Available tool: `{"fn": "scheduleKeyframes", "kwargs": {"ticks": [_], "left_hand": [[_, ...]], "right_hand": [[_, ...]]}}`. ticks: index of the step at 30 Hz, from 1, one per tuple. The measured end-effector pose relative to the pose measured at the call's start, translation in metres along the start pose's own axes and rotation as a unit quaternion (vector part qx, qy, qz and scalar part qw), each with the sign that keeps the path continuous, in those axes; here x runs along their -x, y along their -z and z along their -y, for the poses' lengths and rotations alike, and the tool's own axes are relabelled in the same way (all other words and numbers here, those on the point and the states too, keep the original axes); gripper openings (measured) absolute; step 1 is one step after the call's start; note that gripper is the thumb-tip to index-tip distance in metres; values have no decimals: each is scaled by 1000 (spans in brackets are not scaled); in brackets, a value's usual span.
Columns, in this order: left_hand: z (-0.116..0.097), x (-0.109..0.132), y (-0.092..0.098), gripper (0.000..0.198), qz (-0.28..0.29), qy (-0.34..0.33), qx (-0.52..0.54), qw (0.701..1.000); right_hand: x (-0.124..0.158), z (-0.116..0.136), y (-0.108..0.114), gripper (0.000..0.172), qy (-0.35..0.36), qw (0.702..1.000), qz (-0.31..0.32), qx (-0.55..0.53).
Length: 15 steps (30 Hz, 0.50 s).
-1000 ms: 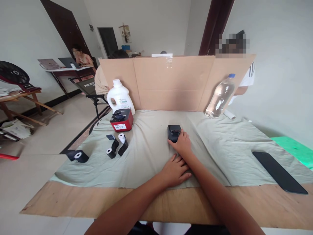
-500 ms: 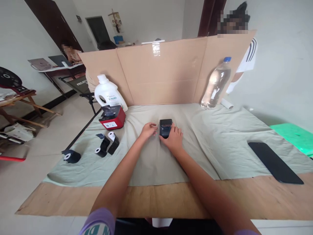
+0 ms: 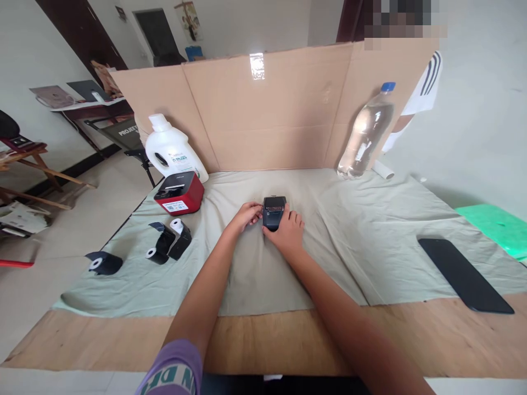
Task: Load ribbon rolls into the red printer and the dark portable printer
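Both hands meet on a small black printer [image 3: 274, 210], which sits on the grey-green cloth [image 3: 362, 241] straight ahead of the person, between the two hands. The right hand [image 3: 289, 233] lies over its near end and right side, fingers bent around the casing and holding it. The left hand [image 3: 246, 215] comes in from the other side with its fingers curled and their tips against the printer's left edge; whether they pinch it or only press on it cannot be told. Left of the left hand, and apart from it, a white paper roll [image 3: 177, 224] leans on a black-wrapped roll [image 3: 181, 244], with another dark roll [image 3: 157, 251] just beside them and a third roll [image 3: 102, 263] farther out to the left, near the cloth's edge. Beyond those, ahead and left of the left hand, stands a red printer [image 3: 179, 193], and a white jug [image 3: 173, 153] rises just behind it. A cardboard screen [image 3: 267, 115] stands upright across the far side, well past both hands. A clear water bottle [image 3: 365, 134] leans against it, ahead and to the right of the right hand. Well off to the right of the right hand lies a flat black slab [image 3: 465, 274], half on the cloth and half on the bare wooden table [image 3: 288, 340]. Behind the screen's right end shows another person's white striped sleeve [image 3: 426, 88].
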<state>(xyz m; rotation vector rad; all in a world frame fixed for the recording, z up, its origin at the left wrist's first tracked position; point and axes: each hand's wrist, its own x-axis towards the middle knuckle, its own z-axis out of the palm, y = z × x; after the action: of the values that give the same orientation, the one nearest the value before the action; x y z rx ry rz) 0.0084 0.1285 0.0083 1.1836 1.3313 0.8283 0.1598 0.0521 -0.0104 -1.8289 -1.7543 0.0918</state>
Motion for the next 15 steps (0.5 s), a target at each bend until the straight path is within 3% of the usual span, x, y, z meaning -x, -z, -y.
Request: {"fn": "scheduleKeyframes", "kwargs": {"ticks": [9,15], "left_hand": [[-3,-1,2,6,6,29,13,999],[-8,0,1,27,-22,64,18,998]], "right_hand": [[0,1,-2,96,-5,999,-17,38],[-1,2,-2,99,-12,999,-11,33]]}}
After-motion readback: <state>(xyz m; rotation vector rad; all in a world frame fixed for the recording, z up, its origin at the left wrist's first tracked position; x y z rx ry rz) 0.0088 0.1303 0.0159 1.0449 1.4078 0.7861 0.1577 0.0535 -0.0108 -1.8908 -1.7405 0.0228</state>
